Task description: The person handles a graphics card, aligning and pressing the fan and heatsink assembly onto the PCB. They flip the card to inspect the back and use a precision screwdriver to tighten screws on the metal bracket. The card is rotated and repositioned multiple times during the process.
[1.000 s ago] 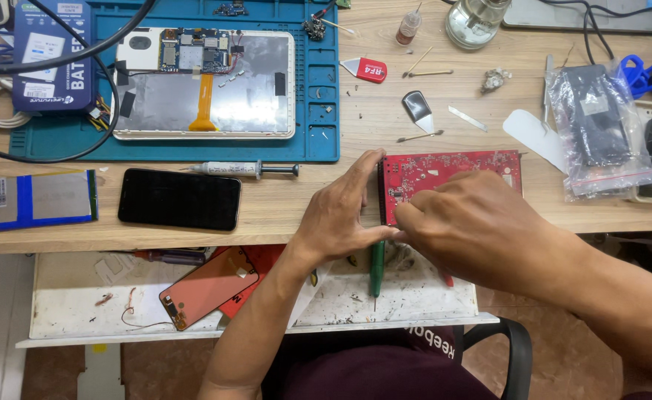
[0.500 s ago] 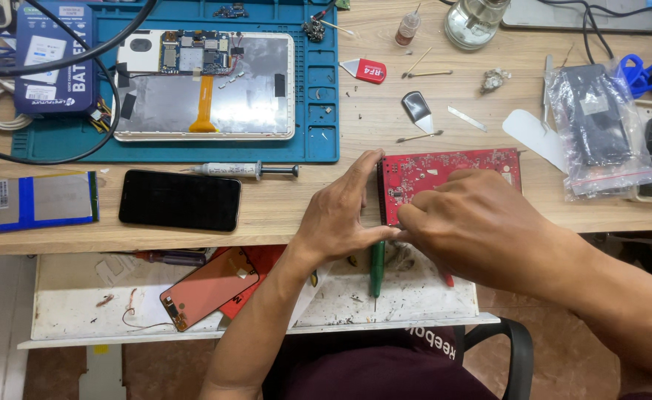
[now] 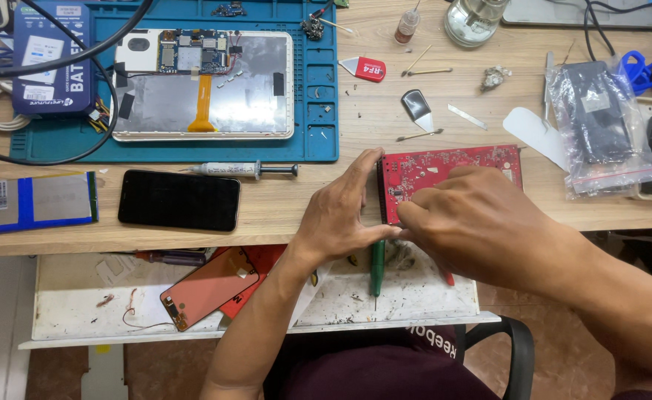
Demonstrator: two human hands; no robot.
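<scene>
From the head camera, looking down, a red circuit board (image 3: 444, 172) lies flat at the near edge of the wooden bench (image 3: 304, 207), right of centre. The left hand (image 3: 344, 211) rests against the board's left edge, fingers held together and laid along that side, the thumb tucked toward the board's near corner. The right hand (image 3: 481, 222) lies over the near half of the board, fingers curled down and bunched at that same near-left corner; whether they pinch anything there I cannot tell, since the knuckles hide the tips. Just below the two hands a green-handled screwdriver (image 3: 377, 265) hangs down over a dirty white pull-out shelf (image 3: 81, 304) under the bench, its upper end hidden beneath the hands. On that shelf, to the left, lie an orange phone back cover (image 3: 206, 287) and a thin loop of wire (image 3: 130, 311). On the bench left of the hands sit a black phone (image 3: 179, 200), screen dark, and just beyond it a syringe (image 3: 241, 170). Farther back a blue work mat (image 3: 315, 96) carries an opened tablet (image 3: 204, 85) with its inner plate and orange ribbon cable showing. To the right of the board lies a clear bag (image 3: 600, 126) holding a dark part, with a small red-handled pry tool (image 3: 363, 69) and a glass jar (image 3: 474, 18) well apart behind.
</scene>
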